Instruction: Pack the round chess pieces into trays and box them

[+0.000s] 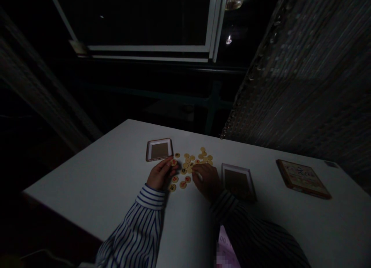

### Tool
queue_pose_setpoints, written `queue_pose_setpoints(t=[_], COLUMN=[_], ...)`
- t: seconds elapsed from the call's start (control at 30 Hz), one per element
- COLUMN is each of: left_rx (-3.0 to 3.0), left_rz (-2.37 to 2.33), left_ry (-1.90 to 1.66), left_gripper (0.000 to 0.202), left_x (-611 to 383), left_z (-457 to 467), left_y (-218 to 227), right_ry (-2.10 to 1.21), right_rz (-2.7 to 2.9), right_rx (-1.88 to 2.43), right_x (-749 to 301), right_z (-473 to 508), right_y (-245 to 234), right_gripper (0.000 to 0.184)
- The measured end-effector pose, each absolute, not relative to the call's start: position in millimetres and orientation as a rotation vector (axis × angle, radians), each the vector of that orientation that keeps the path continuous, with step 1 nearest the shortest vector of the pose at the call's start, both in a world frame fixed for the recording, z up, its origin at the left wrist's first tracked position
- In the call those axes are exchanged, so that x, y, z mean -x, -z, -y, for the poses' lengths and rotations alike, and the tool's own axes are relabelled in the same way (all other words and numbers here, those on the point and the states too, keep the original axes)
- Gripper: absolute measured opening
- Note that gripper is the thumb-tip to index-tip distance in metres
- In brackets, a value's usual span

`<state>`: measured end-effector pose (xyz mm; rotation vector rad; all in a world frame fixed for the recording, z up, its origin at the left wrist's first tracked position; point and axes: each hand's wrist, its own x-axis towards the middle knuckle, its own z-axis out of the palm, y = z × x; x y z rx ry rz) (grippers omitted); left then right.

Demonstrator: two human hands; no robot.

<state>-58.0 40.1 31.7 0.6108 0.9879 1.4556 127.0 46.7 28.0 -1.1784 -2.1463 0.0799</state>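
Round wooden Chinese chess pieces (186, 165) lie scattered at the middle of the white table (116, 175), some with red or black characters, others showing plain faces. Between the thumb and fingers of my left hand (159, 174) is a chess piece (173, 162) with a red character, held just above the tabletop. My right hand (207, 178) reaches over the right side of the pieces, its fingers curled down to them; whatever is at its fingertips is hidden. Below the left hand lie several face-up pieces (182, 185).
An open shallow box part (147, 154) stands behind the left hand. A second shallow tray (249, 171) is right of the right hand. Farther right lies a flat box with a printed picture (304, 179). Bead curtains (290, 86) hang beside the table, near a dark window (139, 48).
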Motion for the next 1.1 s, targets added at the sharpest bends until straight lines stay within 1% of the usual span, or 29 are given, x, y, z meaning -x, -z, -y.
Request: queue_pose_setpoints(t=[0.17, 0.37, 0.57, 0.7, 0.8, 0.93, 1.1], left_rx=[-0.653, -0.726, -0.770, -0.934, -1.030, -1.325, -1.509], left_rz=[-1.003, -0.910, -0.925, -1.214, -1.453, -1.847, -1.949], left_ry=[-1.425, -1.423, -1.440, -1.520, -1.592, -1.433, -1.215], left_gripper=[0.038, 0.033, 0.034, 0.036, 0.030, 0.023, 0.015], left_x=[58.7, 61.1, 62.5, 67.6, 75.4, 83.5, 84.1], left_z=[-40.2, -42.5, -45.9, -50.6, -51.9, -48.4, -43.8], left_y=[-28.9, -22.7, -17.8, -10.6, -6.6, -6.8, -10.1], right_ry=[-0.091, -0.111, -0.123, -0.134, -0.096, -0.023, 0.030], right_rz=[2.204, 2.373, 2.371, 2.359, 2.387, 2.476, 2.543], right_rx=[1.069, 0.960, 1.021, 1.079, 1.142, 1.232, 1.272], right_x=[-113.2, -83.8, -73.3, -74.4, -75.3, -73.3, -67.9], right_z=[-51.6, -54.0, -56.5, -62.1, -68.1, -73.9, -75.2], right_y=[-44.2, -70.1, -69.0, -60.1, -54.2, -49.5, -45.4], right_gripper=[0.016, 0.016, 0.015, 0.013, 0.013, 0.015, 0.015])
